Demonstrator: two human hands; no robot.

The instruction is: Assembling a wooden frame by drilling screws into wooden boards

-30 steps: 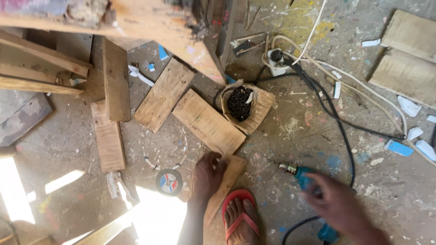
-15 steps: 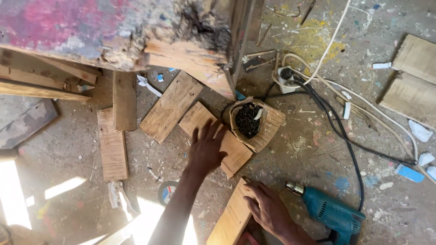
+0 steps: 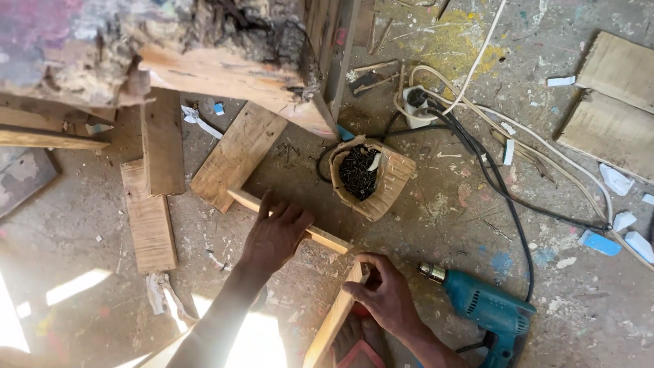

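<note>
Now our left hand (image 3: 276, 235) grips the edge-up plank (image 3: 293, 219) while our right hand (image 3: 385, 294) clasps the second plank (image 3: 334, 320) at five o'clock; squaring their corner apparently comes next, drill (image 3: 487, 310) at three.

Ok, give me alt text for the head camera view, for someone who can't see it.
Looking down at a dusty floor, a left hand holds one wooden board on edge while the right hand steadies a second board meeting it at a corner. A torn cardboard box of dark screws sits just beyond, and a teal electric drill lies to the right.
</note>
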